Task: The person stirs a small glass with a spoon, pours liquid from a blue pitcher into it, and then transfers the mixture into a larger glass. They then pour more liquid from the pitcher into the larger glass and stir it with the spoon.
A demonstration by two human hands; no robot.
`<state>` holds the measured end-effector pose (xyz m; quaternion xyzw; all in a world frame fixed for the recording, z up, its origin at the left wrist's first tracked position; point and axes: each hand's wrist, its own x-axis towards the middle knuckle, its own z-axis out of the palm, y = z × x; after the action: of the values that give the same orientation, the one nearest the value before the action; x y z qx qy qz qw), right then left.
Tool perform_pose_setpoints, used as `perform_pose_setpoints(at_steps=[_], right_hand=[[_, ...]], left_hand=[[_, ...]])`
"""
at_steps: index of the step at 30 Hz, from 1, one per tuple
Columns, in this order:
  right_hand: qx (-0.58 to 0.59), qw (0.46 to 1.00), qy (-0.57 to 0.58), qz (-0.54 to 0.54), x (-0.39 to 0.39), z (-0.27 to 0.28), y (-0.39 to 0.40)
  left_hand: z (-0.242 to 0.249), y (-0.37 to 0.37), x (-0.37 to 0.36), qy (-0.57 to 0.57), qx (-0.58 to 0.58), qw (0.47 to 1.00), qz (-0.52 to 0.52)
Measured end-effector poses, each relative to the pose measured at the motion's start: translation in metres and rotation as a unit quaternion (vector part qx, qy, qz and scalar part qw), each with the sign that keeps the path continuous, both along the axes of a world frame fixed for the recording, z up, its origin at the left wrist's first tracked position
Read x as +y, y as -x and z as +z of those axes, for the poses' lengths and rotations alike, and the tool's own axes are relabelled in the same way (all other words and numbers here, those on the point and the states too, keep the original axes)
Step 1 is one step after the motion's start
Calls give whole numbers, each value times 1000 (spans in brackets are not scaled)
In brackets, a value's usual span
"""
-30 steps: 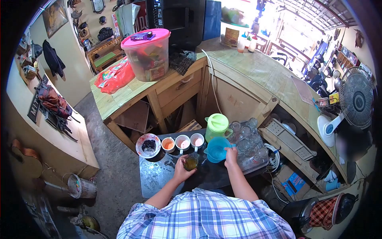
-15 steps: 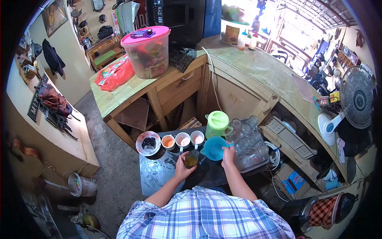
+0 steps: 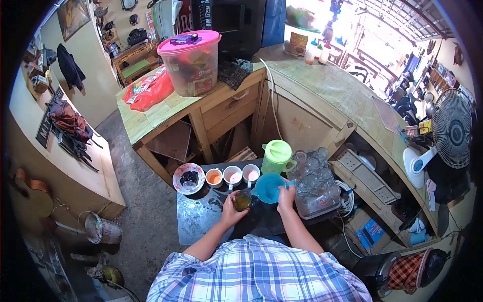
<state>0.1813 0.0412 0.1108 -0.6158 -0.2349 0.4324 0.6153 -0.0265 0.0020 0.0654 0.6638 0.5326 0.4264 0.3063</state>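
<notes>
My left hand [image 3: 231, 213] is wrapped round a clear glass [image 3: 242, 202] that has yellowish-green liquid in it. Beside it, my right hand [image 3: 287, 199] grips the handle of a blue plastic jug [image 3: 266, 190], whose spout side faces the glass. Whether liquid runs between them cannot be made out. Just beyond stand three white cups, one with orange contents [image 3: 214, 176] and two with pinkish contents [image 3: 233, 175]. A bowl [image 3: 177, 186] with something dark in it sits at the left end of the row. A lidded light-green pitcher [image 3: 276, 157] stands behind the jug.
To the right, a tray [image 3: 317, 213] carries several clear glasses [image 3: 311, 173]. All this is on a low dark table [image 3: 201, 219]. Wooden counters [image 3: 307, 70] curve round it, bearing a pink-lidded tub [image 3: 190, 68] and a fan [image 3: 450, 131]. Coiled white cable [image 3: 347, 199] hangs by the tray.
The blue jug, in my right hand, has shifted slightly left, closer to the glass. The glass stays almost in place in my left hand. The camera view has moved a little.
</notes>
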Motion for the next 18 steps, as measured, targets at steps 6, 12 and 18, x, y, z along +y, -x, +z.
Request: perform_pose_setpoints(at_steps=[6, 12, 18], right_hand=[[-18, 999, -27, -20, 5, -23, 3], [-24, 999, -29, -22, 7, -25, 8], [-7, 999, -41, -21, 6, -22, 13]], left_hand=[[-10, 2, 2, -22, -10, 1000, 8], [-5, 7, 3, 2, 12, 1000, 25], [-13, 13, 9, -39, -11, 999, 4]])
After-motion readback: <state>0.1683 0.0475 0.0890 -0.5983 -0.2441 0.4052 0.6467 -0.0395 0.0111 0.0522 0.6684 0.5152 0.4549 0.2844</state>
